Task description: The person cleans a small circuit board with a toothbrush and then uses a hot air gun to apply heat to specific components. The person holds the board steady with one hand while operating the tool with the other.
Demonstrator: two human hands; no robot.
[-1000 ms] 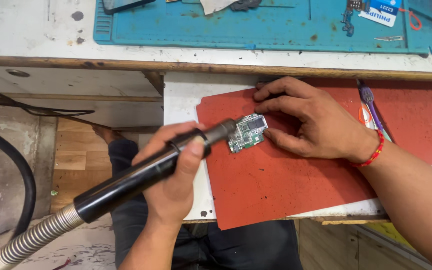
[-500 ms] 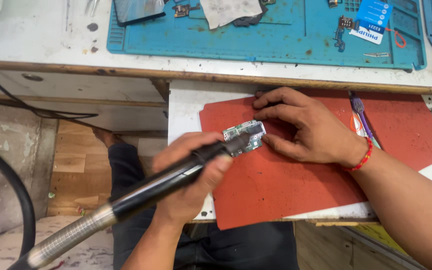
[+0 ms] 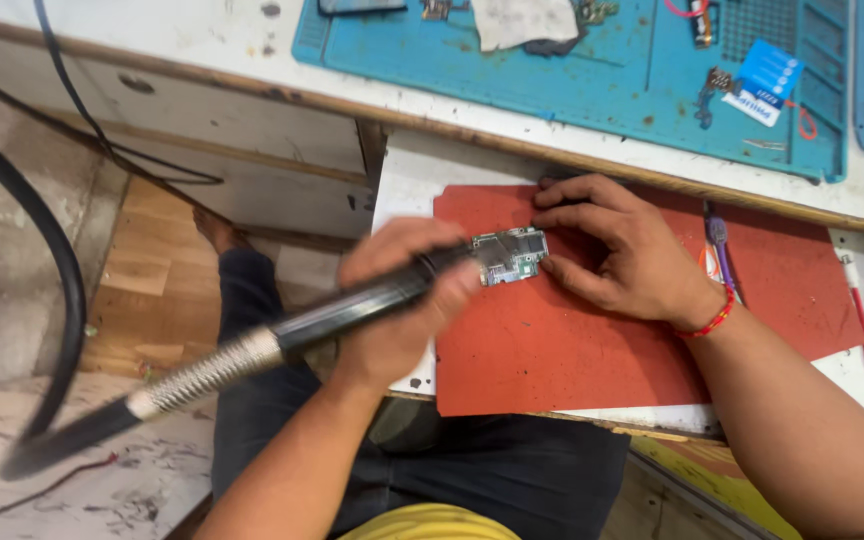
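My left hand [image 3: 400,300] grips a black handpiece [image 3: 352,305] on a flexible metal-wound hose [image 3: 202,370]. Its tip rests against the left end of a small green circuit board [image 3: 512,255]. The board lies on a red mat [image 3: 592,330] on a pulled-out white shelf. My right hand [image 3: 622,245], with a red thread bracelet at the wrist, presses down on the right end of the board with fingers and thumb.
A blue work mat [image 3: 592,70] with small parts, a grey cloth [image 3: 524,20] and a blue card [image 3: 767,80] lies on the white bench above. A purple-handled tool [image 3: 720,245] sits on the red mat. Thick black cable [image 3: 47,240] curves at left. My legs are below.
The view has drifted so that hands and board sit lower and further right in the frame. The handpiece stays at the board's left end and is now blurred; both grips are unchanged.
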